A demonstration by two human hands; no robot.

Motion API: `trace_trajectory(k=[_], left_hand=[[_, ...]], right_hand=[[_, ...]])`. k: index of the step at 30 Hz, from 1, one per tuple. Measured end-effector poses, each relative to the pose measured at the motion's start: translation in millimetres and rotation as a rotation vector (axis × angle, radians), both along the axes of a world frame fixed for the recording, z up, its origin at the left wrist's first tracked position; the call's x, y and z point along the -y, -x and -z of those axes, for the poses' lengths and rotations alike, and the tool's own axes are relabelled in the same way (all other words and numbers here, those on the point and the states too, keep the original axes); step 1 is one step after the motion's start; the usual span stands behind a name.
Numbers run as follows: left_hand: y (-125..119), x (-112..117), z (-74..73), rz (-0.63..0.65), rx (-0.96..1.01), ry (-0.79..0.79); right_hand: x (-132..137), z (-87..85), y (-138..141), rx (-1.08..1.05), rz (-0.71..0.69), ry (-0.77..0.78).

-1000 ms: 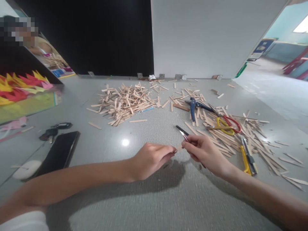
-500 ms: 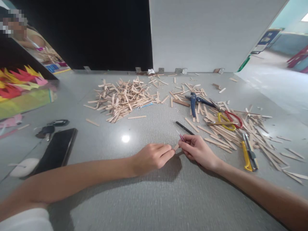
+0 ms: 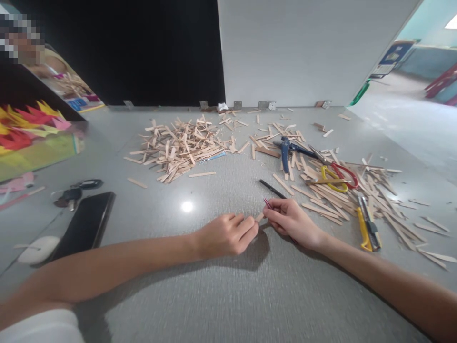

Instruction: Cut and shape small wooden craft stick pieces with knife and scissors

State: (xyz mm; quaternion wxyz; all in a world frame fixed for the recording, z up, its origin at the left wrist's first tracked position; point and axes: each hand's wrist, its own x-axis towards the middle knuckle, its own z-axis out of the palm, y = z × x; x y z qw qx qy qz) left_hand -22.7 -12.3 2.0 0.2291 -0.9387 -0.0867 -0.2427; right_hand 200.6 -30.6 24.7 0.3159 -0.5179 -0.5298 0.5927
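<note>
My left hand [image 3: 232, 234] is closed, pinching one end of a short wooden craft stick [image 3: 260, 217] above the grey table. At the stick's other end is my right hand [image 3: 291, 220], its fingers wrapped round a slim dark-red pen-like tool [image 3: 267, 203]. Only the tool's upper end shows clearly; the fingers hide much of the rest, so its exact kind cannot be told. Just beyond the right hand lies a thin black rod [image 3: 273, 188], flat on the table.
A heap of craft sticks [image 3: 182, 147] lies ahead. To the right are more sticks, blue-handled pliers [image 3: 285, 155], scissors [image 3: 344, 176] and a yellow box cutter [image 3: 364, 228]. A phone [image 3: 85, 221], keys [image 3: 69, 196] and a white mouse [image 3: 40, 250] sit left. Upright panels [image 3: 285, 57] stand behind.
The dark-red tool has tilted or shifted slightly in my right hand, and its pale tip shows less. Both hands stay nearly in place at the stick; the view has shifted a little.
</note>
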Motion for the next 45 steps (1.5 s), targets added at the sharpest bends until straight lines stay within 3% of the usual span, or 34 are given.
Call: trace_trajectory(k=[14,35,40,45], left_hand=[[-2.9,-0.8,1.5,-0.072,-0.081,-0.038],[-4.0,-1.9,7.3,-0.154,-0.137,0.03],[-2.4,-6.9,12.9,-0.161,-0.123,0.159],[-0.6,-15.8,23.7,-0.2,-0.037,0.447]], right_hand=[[-0.8,0.9,-0.2,0.001,0.0,0.023],[-0.2,-0.8,0.6,-0.016,-0.007,0.014],[0.3,-0.1,0.8,-0.024,0.0,-0.001],[1.3,2.2,0.4,-0.031,0.003,-0.027]])
